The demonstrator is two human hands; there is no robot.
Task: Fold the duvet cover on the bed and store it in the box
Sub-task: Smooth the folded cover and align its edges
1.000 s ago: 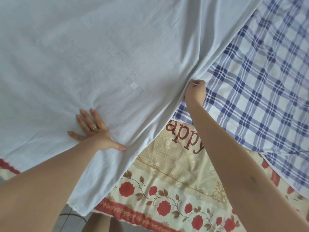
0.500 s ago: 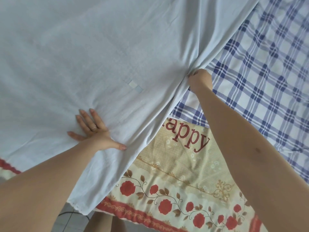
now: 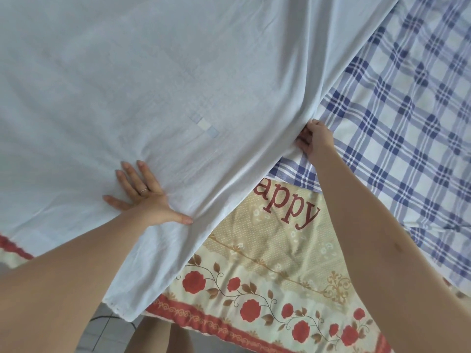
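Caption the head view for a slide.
Left hand presses the duvet cover flat; right hand grips its bunched edge above a floral bedspread.

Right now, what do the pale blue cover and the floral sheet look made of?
Pale blue cover: thin matte woven cloth, probably cotton or a blend; soft creases fan from where the right hand grips it, and checks show faintly through. Floral sheet: matte printed weave, lightly crumpled; fibre unclear.

Duvet cover (image 3: 153, 72) on bed (image 3: 267, 263) (floral-sheeted)
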